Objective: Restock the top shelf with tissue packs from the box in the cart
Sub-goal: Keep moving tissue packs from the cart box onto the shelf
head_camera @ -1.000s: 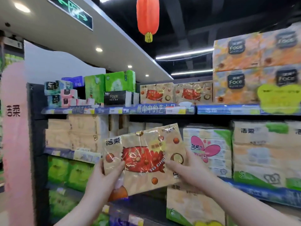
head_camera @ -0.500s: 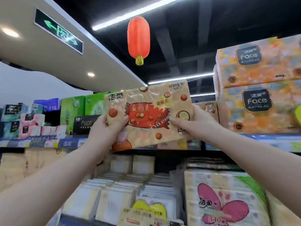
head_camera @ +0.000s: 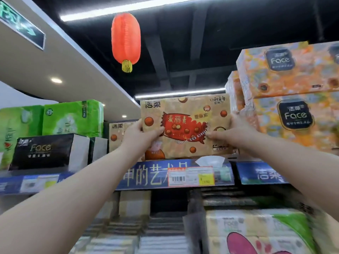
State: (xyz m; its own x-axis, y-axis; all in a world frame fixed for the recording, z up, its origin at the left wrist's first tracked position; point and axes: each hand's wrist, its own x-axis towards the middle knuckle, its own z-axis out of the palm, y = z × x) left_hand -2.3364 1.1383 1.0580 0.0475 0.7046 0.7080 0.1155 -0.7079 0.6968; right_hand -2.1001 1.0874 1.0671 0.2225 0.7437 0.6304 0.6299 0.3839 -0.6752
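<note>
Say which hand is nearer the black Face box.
Left. The left hand grips the left edge of the tissue pack, right of the black Face box; the right hand grips the far edge.

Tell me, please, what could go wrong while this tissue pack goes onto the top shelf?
1. The tissue pack is close beside the stacked Face packs; pushing it in could snag or nudge that stack.
2. The left hand and right hand pinch only its side edges overhead; released before its base is on the top shelf, it may tip off.
</note>
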